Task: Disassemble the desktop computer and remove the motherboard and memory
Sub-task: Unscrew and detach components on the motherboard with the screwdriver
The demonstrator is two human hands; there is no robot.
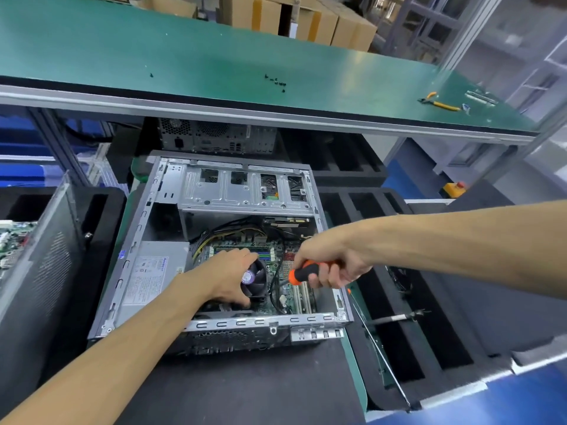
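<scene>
Closest to me, the person's two bare forearms reach down into the open desktop case (pixel 147 246), which lies on its side on the dark mat of the lower bench (pixel 245 391). The left hand (pixel 228 276) is cupped over the cooler fan (pixel 254 279), fingers curled round its top edge and thumb at its near side, so it grips the fan housing. The right hand (pixel 325 265) is clenched round the orange-and-black handle of a screwdriver (pixel 303 273); its shaft points down toward the board, though the tip is lost among the cables.

Under both hands sits the motherboard (pixel 276 297), still fixed flat in the case floor, with the memory (pixel 242 250) seated in its slots just beyond the fan. The grey power supply (pixel 153 271) lies left of them, and the metal drive cage (pixel 242 191) spans the far end of the case.

I judge the board stiff but fragile: it wants lifting by its bare edges, level, once screws and cables are freed, never by the fan or slots. The memory sticks look light and thin; better held by their short ends after the latches open.

Further off, a second computer (pixel 214 138) stands under the green upper bench (pixel 214 56), where loose screws (pixel 276 82) and yellow-handled pliers (pixel 438 102) lie. Cardboard boxes (pixel 306 19) stack behind.
</scene>
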